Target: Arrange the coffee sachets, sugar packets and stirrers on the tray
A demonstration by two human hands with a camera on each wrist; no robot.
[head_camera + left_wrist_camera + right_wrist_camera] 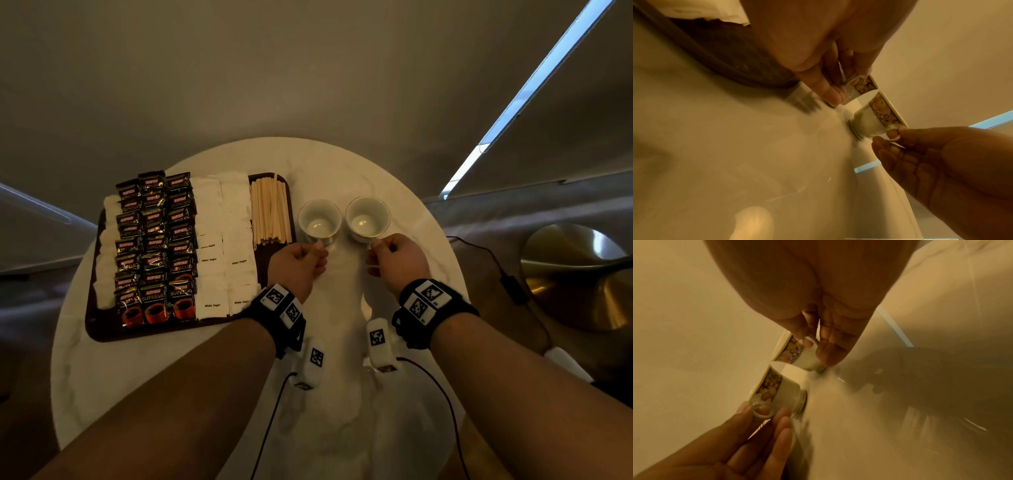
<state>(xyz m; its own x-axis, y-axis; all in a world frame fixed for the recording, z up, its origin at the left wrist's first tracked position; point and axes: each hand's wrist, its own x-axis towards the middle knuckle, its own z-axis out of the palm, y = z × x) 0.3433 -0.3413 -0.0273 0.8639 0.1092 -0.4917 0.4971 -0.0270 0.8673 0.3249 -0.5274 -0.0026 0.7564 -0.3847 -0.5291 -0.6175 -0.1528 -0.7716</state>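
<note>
round white marble bench [191, 359], dim warm light. dark brown tray [102, 329] sits on the left part of the bench. on the tray, left to right: a column of white packets at the far-left edge, three columns of black coffee sachets [154, 246] overlapping near to far, two columns of white sugar packets [222, 246] printed "white sugar", then a bundle of wooden stirrers [270, 212] lying lengthwise at the tray's right end, far half.

two small white cups stand upright on the bench just right of the tray, side by side, close but whether touching cannot be told. both show a floral band under the rim in the wrist views.

left hand [298, 265] pinches the handle of the left cup [319, 221] between thumb and forefinger; the other fingers are curled under. in the right wrist view the thumb and forefinger sit on the handle loop and the cup foot rests on the bench.

right hand [397, 262] pinches the handle of the right cup [367, 218] the same way; its foot also rests on the bench.

both wrists carry black straps with square coded markers. a black cable [496, 263] runs over the bench's right edge.
</note>
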